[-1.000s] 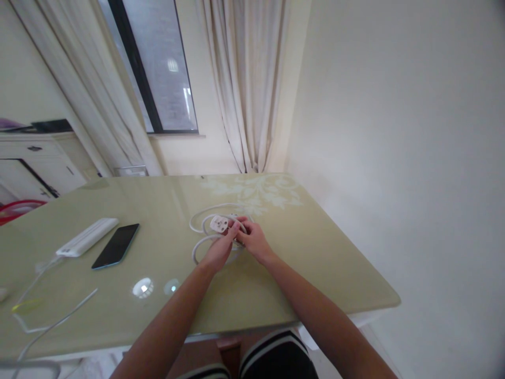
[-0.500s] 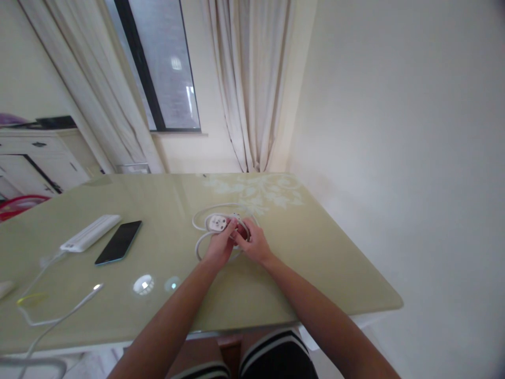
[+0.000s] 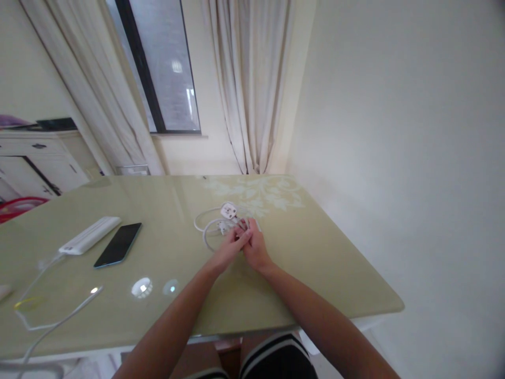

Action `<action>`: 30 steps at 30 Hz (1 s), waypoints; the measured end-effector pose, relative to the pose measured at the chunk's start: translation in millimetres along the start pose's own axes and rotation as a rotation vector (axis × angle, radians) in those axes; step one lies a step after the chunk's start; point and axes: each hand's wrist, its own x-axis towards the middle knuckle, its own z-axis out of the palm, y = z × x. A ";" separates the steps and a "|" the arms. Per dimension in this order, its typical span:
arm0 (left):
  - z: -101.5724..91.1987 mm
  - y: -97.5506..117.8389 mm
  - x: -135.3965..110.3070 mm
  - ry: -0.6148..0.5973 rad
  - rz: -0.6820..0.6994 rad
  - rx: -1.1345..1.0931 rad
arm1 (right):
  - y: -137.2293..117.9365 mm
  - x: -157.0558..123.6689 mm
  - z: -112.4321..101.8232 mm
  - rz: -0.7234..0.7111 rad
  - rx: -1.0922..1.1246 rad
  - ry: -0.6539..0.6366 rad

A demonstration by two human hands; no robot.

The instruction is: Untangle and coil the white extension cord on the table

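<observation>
Close together over the middle of the table, both hands grip a bundled white cable (image 3: pixel 208 230). My left hand (image 3: pixel 232 246) is closed on it from the left, its thumb reaching toward the other hand. Around the same bundle, my right hand (image 3: pixel 255 245) is closed from the right. A white plug (image 3: pixel 228 210) sticks up just beyond the fingers, its face with the dark pins turned toward me. Loops of the cable spread to the left of the hands. The part of the bundle between the palms is hidden.
On the glossy table (image 3: pixel 323 273), a black phone (image 3: pixel 118 245) lies to the left beside a long white power bank (image 3: pixel 90 236). A thin white charging cord (image 3: pixel 71 317) with a yellow tie (image 3: pixel 27 302) runs off the near left edge. A wall rises along the right.
The plug has moved up and slightly right, away from the left fingers. My hands have drawn closer together, and the cable loops are gathered tighter. Phone and power bank stay put.
</observation>
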 end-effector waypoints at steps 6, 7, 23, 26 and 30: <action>15.1 -1.4 -3.9 0.097 0.214 0.163 | -6.2 -3.6 -1.0 0.064 -0.048 0.149; 13.3 -1.2 -3.1 0.146 0.203 0.148 | -7.2 -3.8 -1.0 0.066 -0.057 0.112; -13.8 2.9 11.4 0.180 -0.004 -0.092 | -0.4 14.4 -11.3 0.233 0.493 0.127; -13.2 2.6 11.0 0.147 0.029 -0.074 | -0.8 19.4 -19.7 0.242 0.527 0.029; -12.9 -0.3 10.0 0.174 0.122 0.070 | 2.0 20.8 -19.3 0.204 0.432 -0.102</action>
